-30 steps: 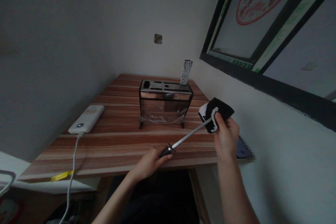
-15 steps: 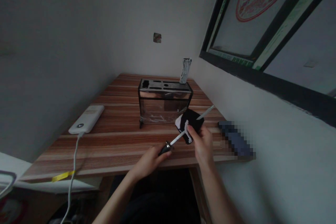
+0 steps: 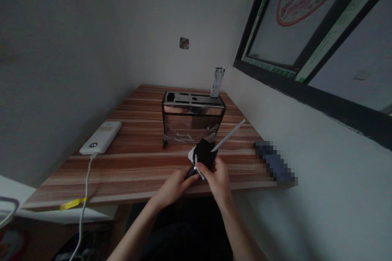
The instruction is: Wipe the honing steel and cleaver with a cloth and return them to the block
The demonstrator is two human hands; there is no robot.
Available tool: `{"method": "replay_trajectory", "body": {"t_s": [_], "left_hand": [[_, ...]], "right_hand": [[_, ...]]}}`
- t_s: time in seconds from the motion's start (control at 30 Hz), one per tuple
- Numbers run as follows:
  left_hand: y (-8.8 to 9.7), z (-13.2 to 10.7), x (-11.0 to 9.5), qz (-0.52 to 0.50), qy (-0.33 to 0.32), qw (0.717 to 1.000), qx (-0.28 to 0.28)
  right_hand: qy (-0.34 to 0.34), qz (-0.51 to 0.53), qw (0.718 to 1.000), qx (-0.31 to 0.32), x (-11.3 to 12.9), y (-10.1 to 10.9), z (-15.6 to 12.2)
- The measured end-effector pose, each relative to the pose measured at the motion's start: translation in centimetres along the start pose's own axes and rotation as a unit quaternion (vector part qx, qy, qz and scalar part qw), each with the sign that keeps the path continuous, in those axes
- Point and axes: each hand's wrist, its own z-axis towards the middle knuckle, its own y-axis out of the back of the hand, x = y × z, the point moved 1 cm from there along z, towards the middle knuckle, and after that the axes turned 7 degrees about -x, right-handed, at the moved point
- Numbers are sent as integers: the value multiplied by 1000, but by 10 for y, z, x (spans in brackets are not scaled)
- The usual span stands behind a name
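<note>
My left hand is closed around the dark handle of a honing steel, a long grey rod pointing up and to the right. My right hand pinches a black and white cloth wrapped around the rod, close to the handle. Much of the handle is hidden by my fingers, and the cloth covers the lower rod. Just beyond the cloth stands a knife block with a slotted metal top and see-through front.
A silver-grey upright piece rises from the block's right end. On the wooden table lie a white power bank with a cable at left and a blurred dark object at right. A wall and framed window border the right side.
My right hand has slid the cloth down the rod toward the handle, to the left and nearer me. More of the rod's far end shows. My left hand stays in place.
</note>
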Motion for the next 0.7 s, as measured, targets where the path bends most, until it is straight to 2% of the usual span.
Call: {"method": "replay_trajectory", "body": {"t_s": [0.33,0.7], "left_hand": [[1,-1,-4,-3,-9,1000,16],[1,-1,-6,14,-11,1000,20]], "right_hand": [[-8,22,1000,-19,-1,3,-2],[35,0,999,-38,9,18,16]]}}
